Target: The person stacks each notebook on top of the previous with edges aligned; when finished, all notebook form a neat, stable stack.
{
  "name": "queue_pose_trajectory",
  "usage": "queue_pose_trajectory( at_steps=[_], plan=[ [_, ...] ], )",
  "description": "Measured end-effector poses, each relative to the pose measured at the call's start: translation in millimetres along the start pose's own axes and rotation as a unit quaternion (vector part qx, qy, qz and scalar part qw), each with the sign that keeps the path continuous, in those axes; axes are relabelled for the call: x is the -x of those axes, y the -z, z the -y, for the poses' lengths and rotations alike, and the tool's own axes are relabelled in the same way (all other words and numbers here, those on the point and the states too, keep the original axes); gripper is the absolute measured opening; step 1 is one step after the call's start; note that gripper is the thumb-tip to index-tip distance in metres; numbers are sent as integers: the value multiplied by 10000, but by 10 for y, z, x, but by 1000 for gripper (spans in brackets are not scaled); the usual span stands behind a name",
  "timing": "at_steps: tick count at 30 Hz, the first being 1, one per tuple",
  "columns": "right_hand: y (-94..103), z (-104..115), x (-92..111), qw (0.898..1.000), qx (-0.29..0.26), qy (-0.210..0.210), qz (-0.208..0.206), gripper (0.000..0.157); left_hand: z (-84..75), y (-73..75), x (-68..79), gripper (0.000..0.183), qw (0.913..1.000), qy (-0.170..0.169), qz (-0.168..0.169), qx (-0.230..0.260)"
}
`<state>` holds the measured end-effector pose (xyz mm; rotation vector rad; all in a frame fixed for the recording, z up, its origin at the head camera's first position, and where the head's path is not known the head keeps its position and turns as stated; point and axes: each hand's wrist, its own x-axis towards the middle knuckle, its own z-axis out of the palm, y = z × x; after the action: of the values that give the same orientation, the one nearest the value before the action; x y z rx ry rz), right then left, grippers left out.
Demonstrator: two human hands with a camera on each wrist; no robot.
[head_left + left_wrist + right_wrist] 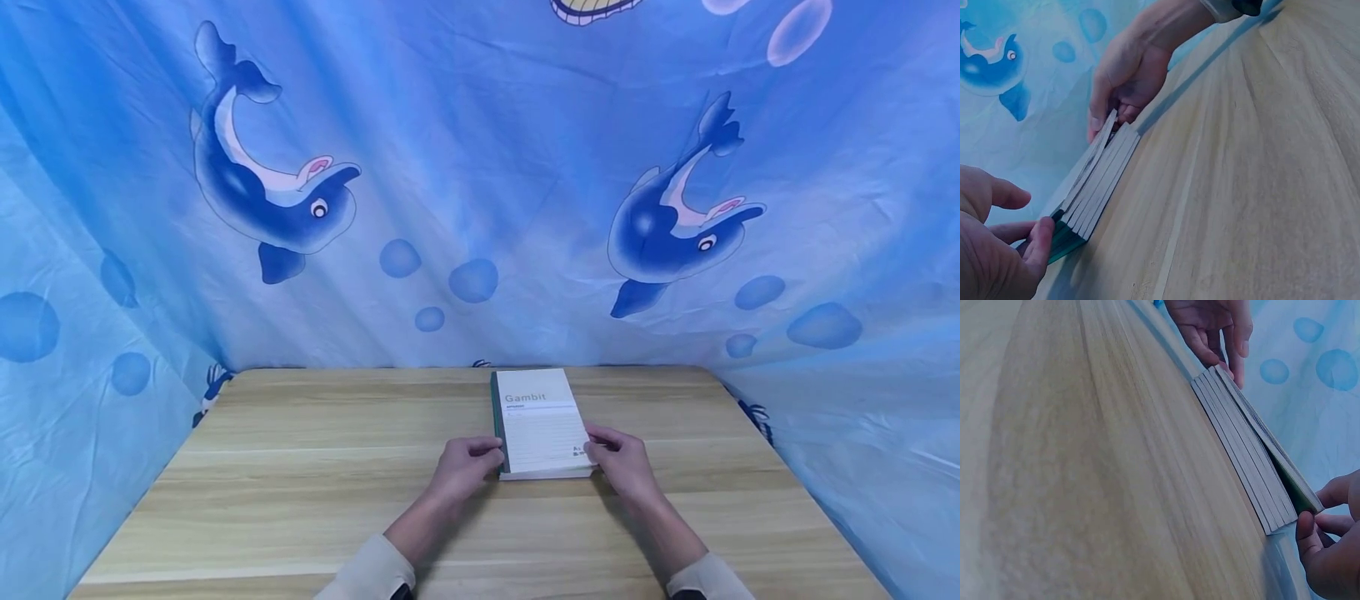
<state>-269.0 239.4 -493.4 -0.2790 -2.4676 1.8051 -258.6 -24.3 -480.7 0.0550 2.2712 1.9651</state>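
Observation:
A stack of notebooks [1235, 447] with green spines lies on the wooden table. On top is a pale notebook [536, 429] marked "Gambit", a dark strip along its left side. My right hand [624, 468] pinches this top notebook at its near right corner. In the right wrist view, that side is raised, leaving a wedge-shaped gap above the notebooks below. My left hand [465, 467] is at the spine side, and in the left wrist view its fingertips [1042, 234] touch the spines while the thumb stands apart from them. The far page edges are hidden.
The wooden table [337, 483] extends on both sides of the stack and toward me. Behind it and at both sides hangs a blue curtain [480, 167] printed with dolphins and bubbles. The stack stands close to the table's back edge.

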Motion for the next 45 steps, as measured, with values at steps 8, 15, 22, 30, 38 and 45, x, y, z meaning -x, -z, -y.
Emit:
queue_pose_trajectory(
  at_steps=[8,15,22,30,38,45],
  plan=[
    [-25,2,11,9997,249,24,-18,42,12,11,-18,34,9998,-60,-161,23],
    [-37,-33,3,9994,300,117,-139,38,38,14,-39,33,9996,-168,-219,-13],
    [-49,-67,4,9992,329,150,-188,38,93,-14,-68,34,9995,-212,-248,-2],
    [-64,-77,15,9993,279,175,-192,39,126,-25,-72,35,9994,-216,-258,-45],
    [-69,-93,24,9996,208,149,-109,40,152,-30,-76,37,9992,-124,-257,286],
    [-52,-101,9,9996,160,223,-60,40,178,-29,-87,35,9989,-174,-250,356]
  ],
)
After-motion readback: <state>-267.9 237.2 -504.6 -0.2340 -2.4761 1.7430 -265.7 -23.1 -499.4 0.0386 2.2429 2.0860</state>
